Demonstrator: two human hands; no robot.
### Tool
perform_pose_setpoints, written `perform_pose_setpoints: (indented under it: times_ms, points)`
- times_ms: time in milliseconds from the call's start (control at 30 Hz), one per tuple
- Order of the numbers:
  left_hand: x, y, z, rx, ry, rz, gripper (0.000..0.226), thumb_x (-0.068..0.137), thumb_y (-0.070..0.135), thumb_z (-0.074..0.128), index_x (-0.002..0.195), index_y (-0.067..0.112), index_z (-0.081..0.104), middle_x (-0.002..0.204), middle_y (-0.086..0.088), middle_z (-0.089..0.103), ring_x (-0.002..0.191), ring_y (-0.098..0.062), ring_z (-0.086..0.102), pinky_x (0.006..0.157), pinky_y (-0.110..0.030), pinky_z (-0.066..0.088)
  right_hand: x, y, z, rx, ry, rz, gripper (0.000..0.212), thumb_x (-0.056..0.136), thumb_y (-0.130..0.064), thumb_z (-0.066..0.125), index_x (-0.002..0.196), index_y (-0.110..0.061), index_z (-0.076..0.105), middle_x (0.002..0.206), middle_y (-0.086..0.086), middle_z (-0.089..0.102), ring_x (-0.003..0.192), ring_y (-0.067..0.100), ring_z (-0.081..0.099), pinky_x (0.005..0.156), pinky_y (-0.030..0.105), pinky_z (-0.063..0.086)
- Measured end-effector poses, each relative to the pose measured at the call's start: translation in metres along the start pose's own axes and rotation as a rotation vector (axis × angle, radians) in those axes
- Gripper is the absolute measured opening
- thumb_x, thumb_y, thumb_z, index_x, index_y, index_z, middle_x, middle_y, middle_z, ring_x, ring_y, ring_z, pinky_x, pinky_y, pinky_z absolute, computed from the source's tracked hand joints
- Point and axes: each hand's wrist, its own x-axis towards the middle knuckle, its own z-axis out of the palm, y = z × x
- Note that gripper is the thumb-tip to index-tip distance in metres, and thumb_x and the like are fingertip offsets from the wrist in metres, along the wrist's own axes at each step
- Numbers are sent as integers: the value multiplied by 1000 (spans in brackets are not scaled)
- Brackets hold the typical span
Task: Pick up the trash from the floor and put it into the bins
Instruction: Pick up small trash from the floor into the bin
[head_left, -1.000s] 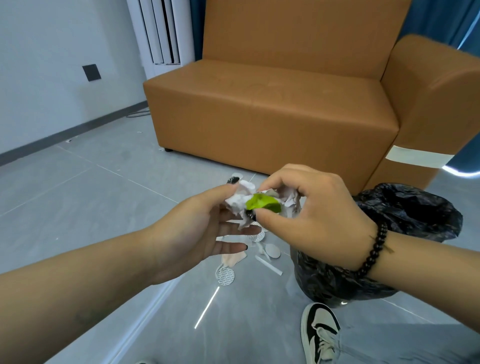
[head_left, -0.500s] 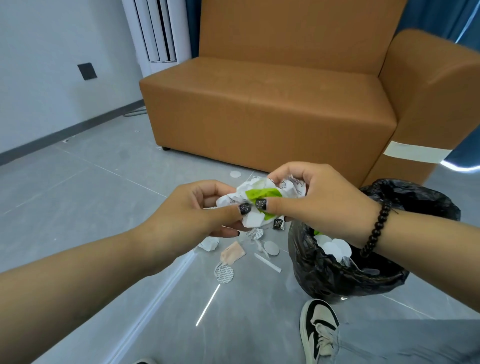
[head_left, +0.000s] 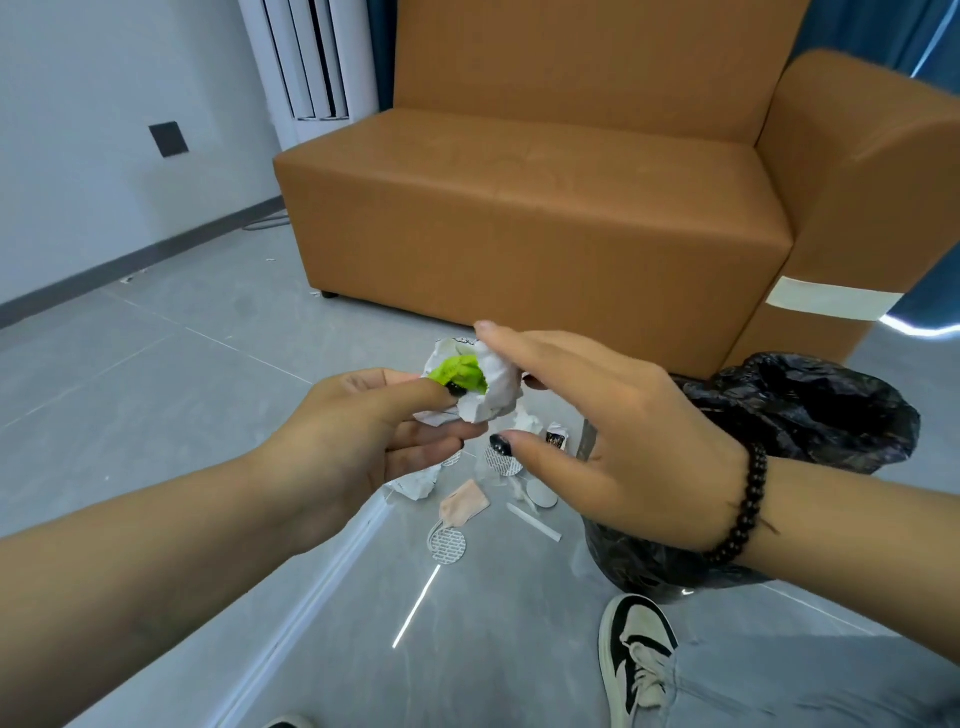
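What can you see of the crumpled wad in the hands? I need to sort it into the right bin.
The crumpled wad looks like white paper bunched around a bright green piece at its centre. It is held in the air above the floor litter, left of the black-bagged bin. The left hand pinches it, thumb on the green part; the right hand, fingers extended, touches its right side.

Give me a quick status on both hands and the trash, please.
Left hand pinching crumpled wad; right hand open beside it. Bin at right, unobstructed. Scraps remain on floor.

Crumpled white-and-green wad (head_left: 475, 387) held aloft; black-bagged bin (head_left: 810, 415) upright.
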Motion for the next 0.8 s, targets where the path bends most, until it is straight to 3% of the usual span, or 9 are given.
perform_pose_setpoints:
  times_ms: [200, 333, 467, 533, 600, 700, 800]
  points:
    - [-2, 1, 2, -28, -18, -39, 19, 82, 9, 63, 101, 6, 63, 95, -12, 75, 83, -18, 74, 61, -19, 56, 0, 7, 8, -131, -6, -138, 53, 86, -15, 68, 133, 0, 50, 128, 8, 56, 119, 24, 52, 100, 35, 43]
    - [-5, 2, 1, -63, -110, -52, 18, 81, 11, 56, 93, 8, 69, 97, -11, 75, 89, -19, 73, 79, -28, 56, -1, 13, 10, -147, 25, -111, 50, 84, -17, 67, 130, 0, 53, 124, 10, 58, 113, 23, 55, 97, 32, 44]
    - [-7, 0, 1, -72, -205, -85, 32, 72, 18, 55, 100, 8, 67, 111, -15, 71, 111, -22, 65, 99, -39, 44, 1, 25, 7, -27, 51, -11, 35, 81, -13, 66, 114, -2, 65, 109, 10, 60, 87, 10, 56, 81, 19, 47]
    - [-7, -2, 1, -37, -221, -92, 27, 70, 21, 56, 92, 12, 69, 111, -13, 71, 114, -20, 63, 102, -40, 43, 1, 31, 5, 39, 28, 47, 32, 80, -13, 66, 111, -3, 68, 100, 8, 61, 82, 8, 54, 73, 6, 44]
    - [-6, -3, 3, 38, -231, -94, 32, 69, 26, 57, 95, 14, 71, 110, -7, 72, 115, -17, 62, 103, -39, 43, 0, 36, 2, 94, -19, 110, 32, 81, -11, 65, 112, -8, 69, 94, 5, 63, 82, 7, 56, 70, 2, 43]
    - [-3, -9, 4, 189, -173, -117, 34, 75, 27, 60, 105, 14, 72, 106, 0, 74, 111, -13, 62, 97, -36, 48, -1, 44, -2, 49, -67, 156, 29, 82, -15, 64, 110, -15, 71, 90, 1, 66, 81, 7, 58, 71, 14, 49]
    - [1, -15, 2, 275, -107, -172, 24, 93, 22, 52, 102, 14, 73, 100, 1, 75, 104, -14, 66, 84, -31, 52, -6, 65, -8, -122, -215, 381, 25, 85, -14, 63, 109, -18, 68, 90, -2, 67, 80, 11, 61, 76, 29, 52]
